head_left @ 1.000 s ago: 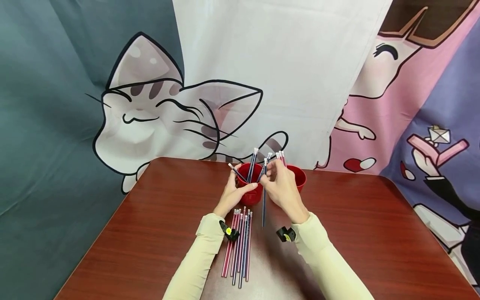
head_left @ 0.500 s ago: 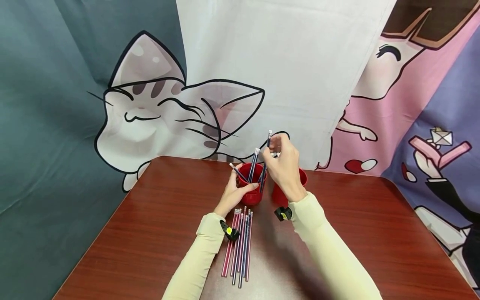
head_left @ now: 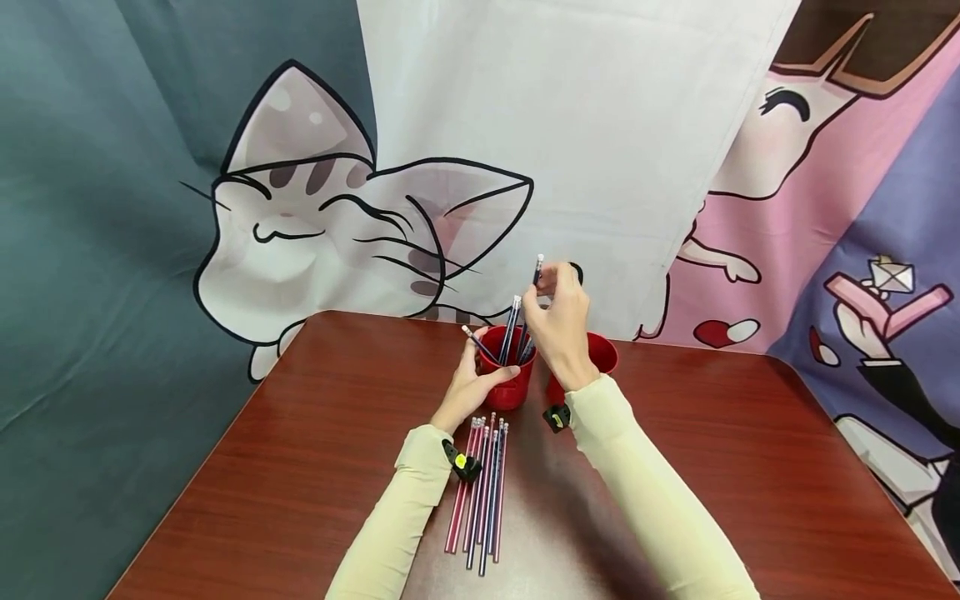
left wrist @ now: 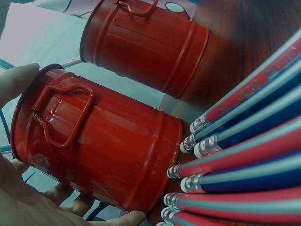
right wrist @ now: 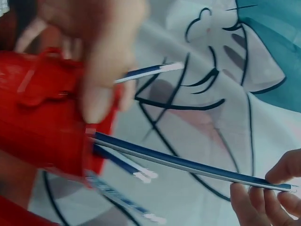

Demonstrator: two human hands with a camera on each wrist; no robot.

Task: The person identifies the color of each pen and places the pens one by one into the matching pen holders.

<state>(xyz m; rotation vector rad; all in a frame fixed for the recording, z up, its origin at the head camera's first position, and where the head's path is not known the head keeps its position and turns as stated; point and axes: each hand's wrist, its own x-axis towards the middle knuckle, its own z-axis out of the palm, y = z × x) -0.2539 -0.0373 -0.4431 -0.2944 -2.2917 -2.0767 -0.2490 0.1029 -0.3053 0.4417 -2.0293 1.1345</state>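
Right up by the middle of the far edge of this glossy, reddish-brown wood-grain surface [head_left: 712, 458], between its two rounded far corners, there they stand: the left red cup [left wrist: 127, 141] and the right red cup [left wrist: 146, 54], both upright, a slim gap between them! And closer to the near edge, just in front of the left red cup, pencils [head_left: 489, 500] in red and dark blue lie loosely bunched, white erasers [left wrist: 189, 184] towards the far edge!

Loose pencils [head_left: 482, 490] lie before the left cup [left wrist: 117, 141] — right cup [left wrist: 146, 52] alongside.
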